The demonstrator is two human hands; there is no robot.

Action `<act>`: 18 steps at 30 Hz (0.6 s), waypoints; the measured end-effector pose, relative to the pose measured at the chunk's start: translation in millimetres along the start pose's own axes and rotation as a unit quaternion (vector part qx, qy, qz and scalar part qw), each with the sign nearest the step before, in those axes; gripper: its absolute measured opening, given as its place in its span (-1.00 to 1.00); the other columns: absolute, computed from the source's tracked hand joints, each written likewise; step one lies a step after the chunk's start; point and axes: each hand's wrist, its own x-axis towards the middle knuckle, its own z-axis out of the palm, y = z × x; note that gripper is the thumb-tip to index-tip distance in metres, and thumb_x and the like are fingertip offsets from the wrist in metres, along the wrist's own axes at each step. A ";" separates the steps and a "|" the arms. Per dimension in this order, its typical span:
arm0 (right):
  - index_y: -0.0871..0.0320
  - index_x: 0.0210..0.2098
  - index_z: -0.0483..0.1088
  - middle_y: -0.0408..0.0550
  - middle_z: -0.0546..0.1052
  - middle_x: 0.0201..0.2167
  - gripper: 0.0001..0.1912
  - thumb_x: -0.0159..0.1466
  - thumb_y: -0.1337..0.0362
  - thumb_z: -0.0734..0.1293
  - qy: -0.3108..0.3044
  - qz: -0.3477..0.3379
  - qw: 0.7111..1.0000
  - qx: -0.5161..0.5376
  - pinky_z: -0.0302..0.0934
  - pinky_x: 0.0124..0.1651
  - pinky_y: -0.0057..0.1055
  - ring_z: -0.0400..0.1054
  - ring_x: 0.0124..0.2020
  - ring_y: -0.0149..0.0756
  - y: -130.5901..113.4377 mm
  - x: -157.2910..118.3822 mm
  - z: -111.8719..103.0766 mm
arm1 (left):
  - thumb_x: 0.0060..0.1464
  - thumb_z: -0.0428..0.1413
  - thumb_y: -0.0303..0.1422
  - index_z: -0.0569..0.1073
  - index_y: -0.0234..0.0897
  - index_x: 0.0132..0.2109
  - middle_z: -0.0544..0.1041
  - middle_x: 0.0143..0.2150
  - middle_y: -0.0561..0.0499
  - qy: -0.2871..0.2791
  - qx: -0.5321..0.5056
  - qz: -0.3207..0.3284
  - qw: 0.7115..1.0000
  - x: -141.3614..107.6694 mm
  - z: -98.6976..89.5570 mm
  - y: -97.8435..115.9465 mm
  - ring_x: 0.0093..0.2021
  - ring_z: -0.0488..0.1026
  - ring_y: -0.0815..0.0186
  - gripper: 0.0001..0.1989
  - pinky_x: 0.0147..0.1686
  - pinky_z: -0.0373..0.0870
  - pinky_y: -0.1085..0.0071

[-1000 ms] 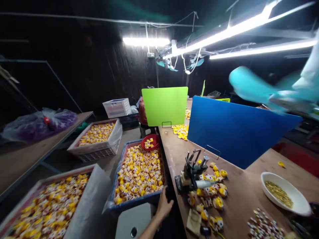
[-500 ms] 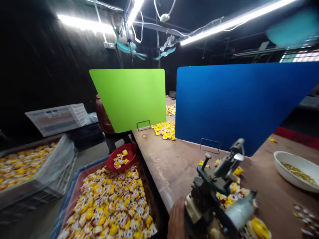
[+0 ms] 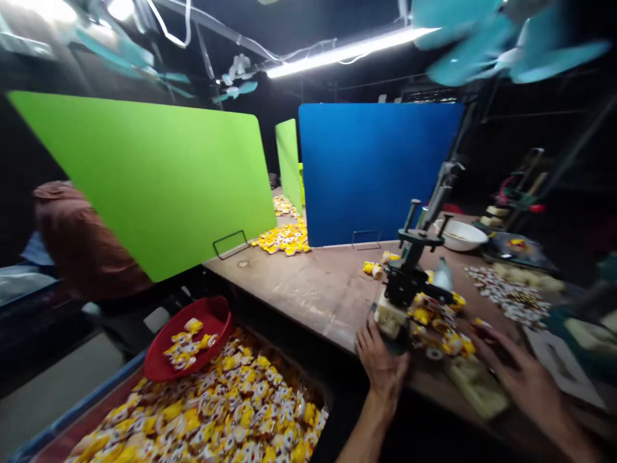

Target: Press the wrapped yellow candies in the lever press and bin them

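Note:
My left hand (image 3: 380, 363) rests at the table's front edge, against the pale block (image 3: 391, 316) at the base of the dark hand press (image 3: 409, 263). Its fingers reach up beside the block, and whether they grip it is unclear. To the right, my right hand (image 3: 513, 370) is blurred above the table, close to a pile of small yellow and white pieces (image 3: 450, 334). Something dark shows by its fingers, too smeared to name. Below it lies a pale rectangular block (image 3: 477, 386).
A bin (image 3: 58, 421) full of yellow and white pieces stands lower left, with a red basket (image 3: 157, 350) on top. Green (image 3: 168, 180) and blue (image 3: 366, 173) panels stand on the table. A person (image 3: 91, 244) is at left; a white bowl (image 3: 463, 236) is at right.
The view has swung right and the red basket appears larger. My right hand has come into view, and more of my left hand and forearm shows beside the press.

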 end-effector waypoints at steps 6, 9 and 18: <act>0.02 0.16 0.61 0.07 0.70 0.15 -0.50 0.51 -0.18 0.33 -0.050 0.043 0.996 0.058 0.57 0.20 -0.06 0.63 0.13 0.02 -14.5 -4.9 11.5 | 0.05 0.37 -0.21 0.32 -0.43 0.45 0.53 0.22 -0.35 -0.027 0.030 0.008 0.999 6.7 -17.1 4.2 0.20 0.47 -0.17 -0.11 0.19 0.45 -0.04; 0.02 0.12 0.61 0.06 0.69 0.12 -0.57 0.55 -0.13 0.31 -0.046 0.043 0.997 0.041 0.54 0.20 -0.08 0.61 0.15 0.00 -6.3 -9.7 12.8 | 0.08 0.36 -0.16 0.29 -0.43 0.45 0.51 0.23 -0.36 -0.022 0.058 0.018 0.998 10.9 -20.8 -0.7 0.18 0.46 -0.19 -0.11 0.14 0.45 -0.05; 0.04 0.32 0.49 0.17 0.56 0.33 -0.44 0.43 -0.01 0.54 -0.231 -0.078 0.956 -0.161 0.20 0.49 0.40 0.38 0.42 0.26 -26.6 10.1 45.3 | 0.14 0.40 -0.03 0.17 -0.43 0.54 0.46 0.37 -0.44 -0.037 0.022 0.024 0.999 35.3 -14.0 -4.2 0.32 0.44 -0.28 0.02 0.29 0.45 -0.22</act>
